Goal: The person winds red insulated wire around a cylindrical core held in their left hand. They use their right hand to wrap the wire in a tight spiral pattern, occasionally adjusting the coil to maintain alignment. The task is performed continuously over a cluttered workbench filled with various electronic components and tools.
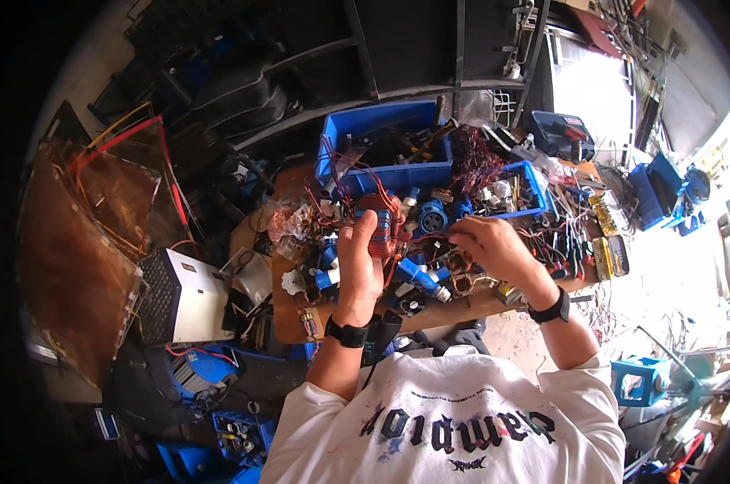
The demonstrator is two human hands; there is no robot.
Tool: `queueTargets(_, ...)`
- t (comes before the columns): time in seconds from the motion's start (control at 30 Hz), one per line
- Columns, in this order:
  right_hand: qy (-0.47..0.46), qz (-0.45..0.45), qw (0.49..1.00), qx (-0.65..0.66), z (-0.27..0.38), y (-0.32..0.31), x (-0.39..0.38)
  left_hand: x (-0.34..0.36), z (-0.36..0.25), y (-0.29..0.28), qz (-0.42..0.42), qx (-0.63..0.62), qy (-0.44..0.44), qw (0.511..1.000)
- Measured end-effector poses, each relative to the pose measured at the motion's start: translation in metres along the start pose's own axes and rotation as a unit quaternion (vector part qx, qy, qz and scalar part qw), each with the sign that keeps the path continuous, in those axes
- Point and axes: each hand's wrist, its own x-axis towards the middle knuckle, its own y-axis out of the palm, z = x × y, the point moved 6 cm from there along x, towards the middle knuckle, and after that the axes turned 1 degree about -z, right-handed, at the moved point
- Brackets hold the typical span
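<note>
1. Just beyond the left hand (pixel 357 262), a deep blue plastic bin (pixel 385 149) stands at the back of the workbench (pixel 462 305), heaped with dark parts and loose wire; a smaller blue tray (pixel 517 192) of pale fittings sits beyond the right hand (pixel 488 246).
2. Further out from the right hand, a dark blue tool case (pixel 560 133) with a red panel lies closed; flat yellow packets (pixel 603 234) rest at the bench edge, outward of that wrist.
3. The left hand is closed around a coil (pixel 379 224) wound in red-orange wire over a blue core, held upright above the bench, fingers wrapped on its near side.
4. Thin red wire strands (pixel 420 235) run from the coil across to the right hand, whose fingertips are pinched narrowly on them, level with the coil.
5. Both wrists carry black watches (pixel 347 332).
6. Beneath and between the hands lie blue cylindrical plugs (pixel 417 278) with white ends, scattered among tangled copper wire.
7. The brown wooden workbench is crowded to its edges.
8. Outward of the left hand, a white perforated metal box (pixel 179 297) stands on the floor beside a sheet of amber-tinted clear plastic (pixel 83 234).
9. Dark metal shelving (pixel 429 56) rises behind the bench; bright daylight falls on the ground past the right hand.
</note>
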Motion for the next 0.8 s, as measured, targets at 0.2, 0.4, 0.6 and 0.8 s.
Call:
queueTargets(0.2,-0.015,-0.044,0.999,-0.012,-0.012,-0.015,-0.011,0.0,-0.008,-0.001,0.022,0.013,0.019,1.0)
queueTargets(0.4,-0.012,-0.089,0.996,-0.006,0.009,-0.003,-0.007,-0.004,-0.003,0.008,0.02,0.007,0.017,1.0)
queueTargets(0.6,0.005,-0.12,0.992,0.033,0.021,0.014,0.004,-0.003,0.011,0.022,0.053,-0.002,0.01,0.999)
queueTargets(0.8,-0.016,-0.092,0.994,0.051,0.028,0.025,0.009,-0.003,0.022,0.022,0.027,0.016,0.011,0.999)
